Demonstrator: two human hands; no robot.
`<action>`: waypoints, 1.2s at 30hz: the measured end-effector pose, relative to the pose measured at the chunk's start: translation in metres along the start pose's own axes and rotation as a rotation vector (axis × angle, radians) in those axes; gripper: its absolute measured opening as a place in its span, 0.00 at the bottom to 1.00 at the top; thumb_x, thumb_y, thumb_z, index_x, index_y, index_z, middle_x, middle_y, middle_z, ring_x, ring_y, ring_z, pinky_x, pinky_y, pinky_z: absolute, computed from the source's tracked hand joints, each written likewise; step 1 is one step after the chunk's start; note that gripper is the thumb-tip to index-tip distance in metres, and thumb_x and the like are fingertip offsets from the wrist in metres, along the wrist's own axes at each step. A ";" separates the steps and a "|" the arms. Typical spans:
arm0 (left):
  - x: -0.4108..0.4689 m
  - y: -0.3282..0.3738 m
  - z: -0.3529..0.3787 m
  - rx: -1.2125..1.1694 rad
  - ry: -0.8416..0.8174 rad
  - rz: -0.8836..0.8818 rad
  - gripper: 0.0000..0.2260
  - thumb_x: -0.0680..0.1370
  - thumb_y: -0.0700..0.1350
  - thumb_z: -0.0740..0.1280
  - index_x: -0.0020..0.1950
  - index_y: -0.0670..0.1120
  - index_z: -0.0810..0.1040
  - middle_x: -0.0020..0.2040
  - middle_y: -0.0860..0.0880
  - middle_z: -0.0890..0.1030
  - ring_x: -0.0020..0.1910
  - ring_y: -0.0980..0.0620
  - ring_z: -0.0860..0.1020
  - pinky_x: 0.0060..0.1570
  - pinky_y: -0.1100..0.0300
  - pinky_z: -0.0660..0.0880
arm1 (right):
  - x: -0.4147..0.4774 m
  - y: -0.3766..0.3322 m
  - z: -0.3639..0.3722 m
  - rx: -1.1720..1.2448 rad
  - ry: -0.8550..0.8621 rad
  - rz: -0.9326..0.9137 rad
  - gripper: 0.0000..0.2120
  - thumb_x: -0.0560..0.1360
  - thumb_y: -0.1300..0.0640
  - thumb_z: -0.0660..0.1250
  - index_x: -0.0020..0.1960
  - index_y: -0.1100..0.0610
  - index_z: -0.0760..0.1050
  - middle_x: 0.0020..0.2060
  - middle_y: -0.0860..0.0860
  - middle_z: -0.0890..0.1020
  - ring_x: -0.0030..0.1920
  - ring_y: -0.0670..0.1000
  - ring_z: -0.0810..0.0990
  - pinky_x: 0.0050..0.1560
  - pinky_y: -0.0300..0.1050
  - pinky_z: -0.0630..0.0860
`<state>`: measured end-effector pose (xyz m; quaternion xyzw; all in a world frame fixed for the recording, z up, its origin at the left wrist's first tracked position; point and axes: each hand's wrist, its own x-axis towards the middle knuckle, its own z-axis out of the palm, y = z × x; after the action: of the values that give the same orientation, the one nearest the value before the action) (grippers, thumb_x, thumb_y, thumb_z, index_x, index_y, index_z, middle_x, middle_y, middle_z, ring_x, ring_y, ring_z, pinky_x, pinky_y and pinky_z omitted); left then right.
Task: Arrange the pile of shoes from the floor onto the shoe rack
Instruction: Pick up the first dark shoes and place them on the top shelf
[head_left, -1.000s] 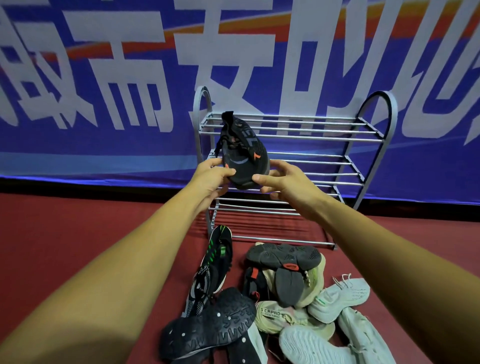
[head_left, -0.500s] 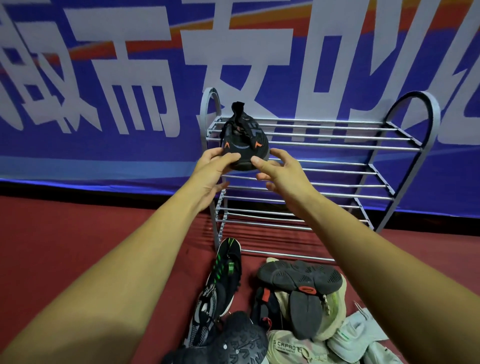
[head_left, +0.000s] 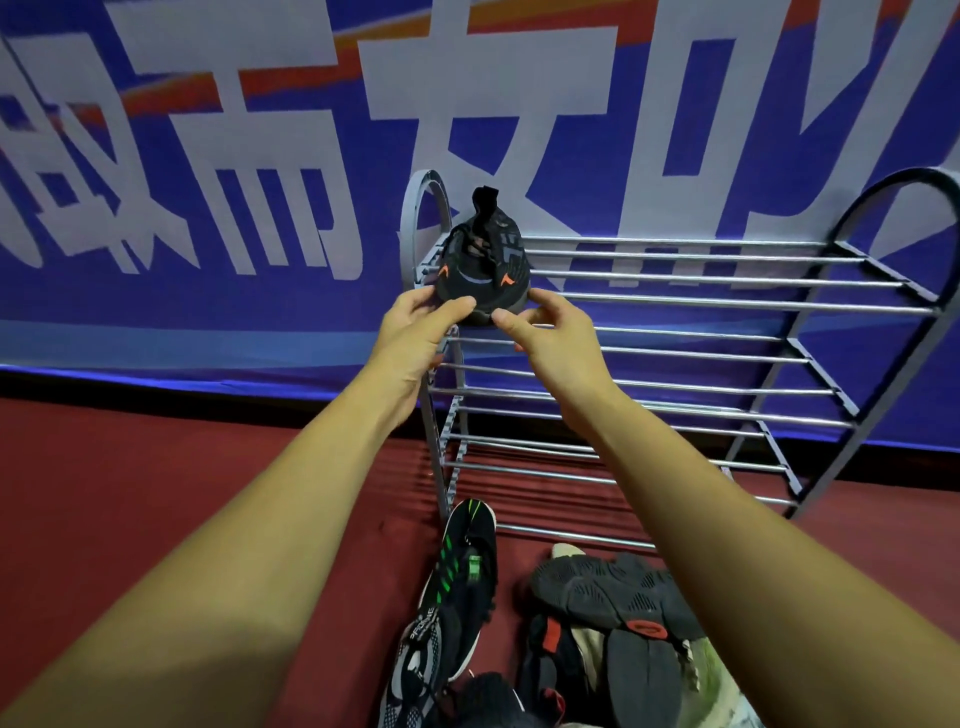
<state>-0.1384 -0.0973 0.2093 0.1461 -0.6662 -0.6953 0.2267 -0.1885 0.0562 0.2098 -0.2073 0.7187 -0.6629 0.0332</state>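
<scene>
A black shoe (head_left: 480, 265) with orange marks sits on the top shelf of the metal shoe rack (head_left: 727, 283), at its left end, toe toward me. My left hand (head_left: 421, 325) holds the shoe's toe from the left, thumb on its front. On the right side my right hand (head_left: 545, 330) touches the toe with thumb and fingers bent. Below, on the red floor, lies the pile: a black shoe with green stripes (head_left: 457, 582) and a black-soled shoe turned upside down (head_left: 613, 597).
The rack's lower shelves (head_left: 649, 415) hold nothing. A blue banner (head_left: 208, 208) with large white characters hangs right behind the rack. Red carpet (head_left: 156, 493) spreads to the left. More shoes lie at the bottom edge (head_left: 644, 675).
Both hands have lifted the black shoe from in front of the middle shelf up onto the top shelf's left end. The view has moved closer to the rack.
</scene>
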 end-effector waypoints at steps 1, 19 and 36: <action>0.002 -0.002 -0.001 0.015 -0.002 0.005 0.26 0.71 0.54 0.75 0.67 0.51 0.75 0.53 0.57 0.83 0.51 0.58 0.80 0.47 0.56 0.73 | 0.002 0.000 0.003 -0.008 0.011 -0.008 0.22 0.78 0.51 0.71 0.70 0.53 0.73 0.44 0.50 0.76 0.46 0.49 0.78 0.55 0.50 0.76; 0.013 -0.005 -0.012 0.137 0.045 0.034 0.22 0.75 0.56 0.73 0.67 0.54 0.75 0.53 0.61 0.82 0.51 0.66 0.77 0.48 0.62 0.72 | 0.007 0.006 0.010 -0.165 -0.096 0.026 0.29 0.77 0.53 0.69 0.77 0.48 0.66 0.69 0.47 0.74 0.65 0.52 0.78 0.67 0.57 0.75; -0.106 -0.069 -0.026 0.877 -0.390 -0.126 0.23 0.74 0.56 0.73 0.65 0.47 0.77 0.58 0.50 0.80 0.56 0.53 0.78 0.57 0.60 0.73 | -0.115 0.078 -0.055 -0.590 -0.300 0.317 0.29 0.76 0.50 0.72 0.74 0.59 0.70 0.63 0.58 0.80 0.59 0.59 0.81 0.65 0.55 0.76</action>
<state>-0.0433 -0.0646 0.1283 0.1347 -0.9166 -0.3754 -0.0280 -0.1217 0.1501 0.1148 -0.1891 0.8893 -0.3757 0.1793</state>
